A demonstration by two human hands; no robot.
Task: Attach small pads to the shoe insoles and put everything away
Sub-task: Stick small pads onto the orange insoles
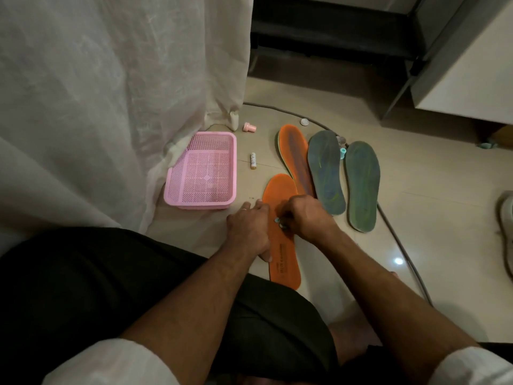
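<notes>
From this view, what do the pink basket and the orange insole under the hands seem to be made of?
The pink basket looks like moulded plastic: rigid lattice walls and base, a slight sheen on the rim. The orange insole seems to be foam or soft rubber with a matte face: a thin edge and printed lettering near the heel. Which of the two cannot be told.

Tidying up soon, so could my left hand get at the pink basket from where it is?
Probably yes. The left hand rests on the orange insole, and only bare floor lies between it and the basket.
</notes>
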